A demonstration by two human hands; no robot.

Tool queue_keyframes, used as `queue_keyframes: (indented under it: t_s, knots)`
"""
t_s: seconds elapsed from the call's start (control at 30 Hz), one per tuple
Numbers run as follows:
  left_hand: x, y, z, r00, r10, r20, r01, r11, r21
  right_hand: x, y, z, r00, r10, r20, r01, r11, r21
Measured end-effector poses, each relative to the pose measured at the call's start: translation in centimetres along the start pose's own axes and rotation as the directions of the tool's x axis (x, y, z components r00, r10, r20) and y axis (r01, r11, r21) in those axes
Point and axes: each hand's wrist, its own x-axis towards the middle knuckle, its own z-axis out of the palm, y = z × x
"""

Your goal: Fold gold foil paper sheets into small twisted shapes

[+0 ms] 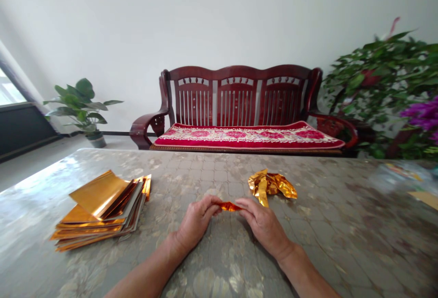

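Observation:
Between my two hands, just above the table, is a small narrow piece of shiny gold-orange foil paper (229, 206). My left hand (200, 218) pinches its left end and my right hand (262, 220) pinches its right end. The fingers cover both ends, so only the creased middle shows. Beyond my right hand lies a crumpled heap of gold foil pieces (273, 185), with one strip reaching toward my fingers. Off to the left sits an uneven stack of gold foil sheets (99, 211), some showing grey backs.
A patterned cover spans the wide table (212, 261). Clear plastic packaging (400, 177) and a tan card (424, 199) lie at the right edge. Behind stand a dark red wooden bench (236, 101), a potted plant (85, 106) and leafy plants (383, 79) with purple flowers.

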Motion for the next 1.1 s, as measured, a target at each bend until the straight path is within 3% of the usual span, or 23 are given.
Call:
queue_keyframes:
  t_s: [0.2,0.43,0.7,0.9,1.1]
  knots:
    - [-0.3,-0.2,0.2,1.0,0.0,0.003,0.0,0.997,-0.073,-0.1,-0.3,-0.2,0.997,-0.07,0.009,0.07,0.997,0.013]
    - [-0.6,0.7,-0.5,0.95,0.23,0.212,-0.259,0.958,0.122,0.0,-1.0,-0.6,0.977,-0.17,0.128,0.171,0.985,-0.002]
    - [-0.3,0.4,-0.4,0.936,0.273,0.222,-0.271,0.962,-0.039,0.2,-1.8,-0.7,0.958,-0.075,0.276,0.072,0.997,0.023]
    - [-0.4,0.8,-0.4,0.919,0.305,0.249,-0.308,0.951,-0.025,0.5,-2.2,-1.2,0.937,-0.027,0.348,0.018,0.999,0.029]
    - [-0.3,0.5,0.0,0.941,0.273,0.199,-0.278,0.961,-0.004,0.4,-2.0,-1.1,0.929,-0.018,0.37,0.003,0.999,0.04]
